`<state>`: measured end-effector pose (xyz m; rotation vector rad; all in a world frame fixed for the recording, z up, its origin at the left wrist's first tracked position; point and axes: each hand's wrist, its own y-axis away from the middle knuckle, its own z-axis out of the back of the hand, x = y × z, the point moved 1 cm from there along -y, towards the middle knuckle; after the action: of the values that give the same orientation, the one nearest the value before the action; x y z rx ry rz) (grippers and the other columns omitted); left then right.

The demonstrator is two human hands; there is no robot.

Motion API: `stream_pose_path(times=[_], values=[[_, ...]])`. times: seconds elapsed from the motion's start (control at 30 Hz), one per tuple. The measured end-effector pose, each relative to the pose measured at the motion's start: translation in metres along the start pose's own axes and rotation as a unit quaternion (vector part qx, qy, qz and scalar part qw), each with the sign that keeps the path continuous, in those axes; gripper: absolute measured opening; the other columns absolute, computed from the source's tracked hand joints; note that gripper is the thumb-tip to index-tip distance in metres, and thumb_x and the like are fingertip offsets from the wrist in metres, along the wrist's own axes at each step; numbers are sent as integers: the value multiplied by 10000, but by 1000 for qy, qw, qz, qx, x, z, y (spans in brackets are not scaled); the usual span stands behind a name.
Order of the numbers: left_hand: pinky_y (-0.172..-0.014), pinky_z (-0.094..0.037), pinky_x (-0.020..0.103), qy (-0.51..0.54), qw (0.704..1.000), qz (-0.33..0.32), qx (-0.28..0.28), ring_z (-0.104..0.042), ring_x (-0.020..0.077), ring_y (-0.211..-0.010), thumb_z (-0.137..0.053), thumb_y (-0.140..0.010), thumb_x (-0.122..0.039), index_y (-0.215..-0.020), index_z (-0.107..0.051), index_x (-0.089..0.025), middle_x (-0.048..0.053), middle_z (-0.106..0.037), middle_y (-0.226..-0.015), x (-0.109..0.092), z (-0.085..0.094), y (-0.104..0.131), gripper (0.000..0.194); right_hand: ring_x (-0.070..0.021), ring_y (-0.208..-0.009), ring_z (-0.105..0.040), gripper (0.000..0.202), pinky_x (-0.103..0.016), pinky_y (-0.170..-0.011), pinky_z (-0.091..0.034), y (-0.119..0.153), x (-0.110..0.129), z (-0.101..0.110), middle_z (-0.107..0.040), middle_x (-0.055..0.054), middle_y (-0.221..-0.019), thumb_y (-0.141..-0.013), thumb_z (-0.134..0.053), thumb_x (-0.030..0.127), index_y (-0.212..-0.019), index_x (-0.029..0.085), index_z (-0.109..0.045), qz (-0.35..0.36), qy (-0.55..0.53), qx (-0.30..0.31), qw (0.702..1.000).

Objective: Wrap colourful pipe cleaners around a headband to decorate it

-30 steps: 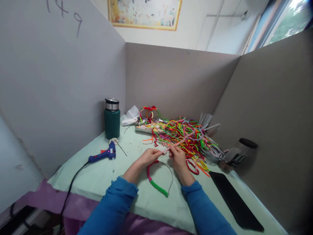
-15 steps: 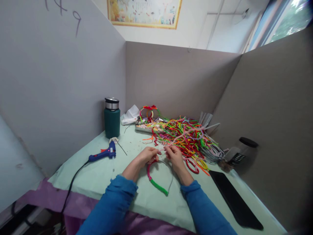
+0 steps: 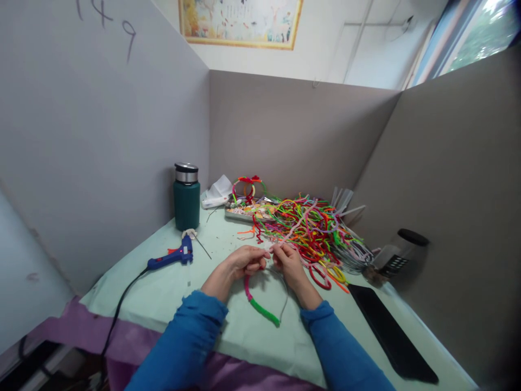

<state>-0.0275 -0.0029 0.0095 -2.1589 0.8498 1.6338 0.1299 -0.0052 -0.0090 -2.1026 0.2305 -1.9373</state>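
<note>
My left hand (image 3: pixel 247 262) and my right hand (image 3: pixel 286 262) meet fingertip to fingertip over the table. A pale pink pipe cleaner (image 3: pixel 300 222) is pinched in my right fingers, its long end rising up and to the right. The left fingers close on its short end, by the top of a headband (image 3: pixel 264 312). Green and magenta pipe cleaner covers the headband's left side; its right side is bare, thin and grey. The top of the band is hidden behind my left fingers, so I cannot tell how firmly they grip it.
A heap of coloured pipe cleaners (image 3: pixel 313 228) lies beyond my hands, beside a metal tray (image 3: pixel 248 216) of small pieces. On the left are a blue glue gun (image 3: pixel 171 257) and a green bottle (image 3: pixel 186 201). A black strip (image 3: pixel 393 331) and a clear jar (image 3: pixel 401 255) are on the right.
The long end of the pink pipe cleaner has swung left and now stands steeper. My fingertips have come closer together, while the headband stays nearly in place.
</note>
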Motion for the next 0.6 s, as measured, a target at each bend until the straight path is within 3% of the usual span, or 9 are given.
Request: stream_pose_path(times=[0.13,0.23,0.3,0.4,0.47,0.6], values=[[-347,-81,189,-11,1000,7,25,-220,-2,-326,-624,-723,-374,-694,-539,-113,-39,-480,-520,-2,-1,3,276,-95,-467,-371,303,-233,-454,-262,0,0,0,-460,45,-529,-776,-586,477,-728,177,-585,-2,-10,4,1000],[-357,-79,203,-59,998,6,0,-193,7,-334,-648,-689,-395,-686,-537,-126,-62,-439,-485,-1,-1,3,291,-96,-471,-367,285,-236,-459,-262,1,1,-2,-454,47,-523,-775,-587,457,-698,182,-582,11,2,-6,1000],[-366,-97,211,-135,990,-1,-47,-208,18,-340,-646,-682,-403,-658,-548,-126,-69,-404,-445,3,0,-1,294,-98,-471,-362,279,-241,-464,-265,1,2,-3,-437,48,-509,-765,-597,436,-647,184,-571,28,31,-20,999],[-387,-162,210,-265,951,-29,-154,-294,39,-374,-648,-677,-392,-587,-558,-115,-47,-420,-419,8,3,-9,305,-100,-452,-342,305,-247,-450,-257,0,2,-4,-414,49,-482,-741,-610,441,-583,191,-538,29,74,-42,996],[-396,-191,205,-271,943,-43,-187,-322,42,-389,-632,-697,-408,-630,-593,-104,-35,-455,-442,9,4,-11,314,-103,-446,-343,310,-247,-440,-255,0,1,-4,-422,48,-482,-741,-602,466,-606,192,-544,18,77,-50,996],[-369,-142,208,-178,978,-14,-106,-265,16,-348,-646,-692,-441,-767,-608,-111,-23,-529,-539,4,0,-5,341,-104,-461,-372,314,-240,-445,-270,-1,-1,-2,-452,46,-516,-759,-587,496,-706,186,-576,9,39,-39,998]])
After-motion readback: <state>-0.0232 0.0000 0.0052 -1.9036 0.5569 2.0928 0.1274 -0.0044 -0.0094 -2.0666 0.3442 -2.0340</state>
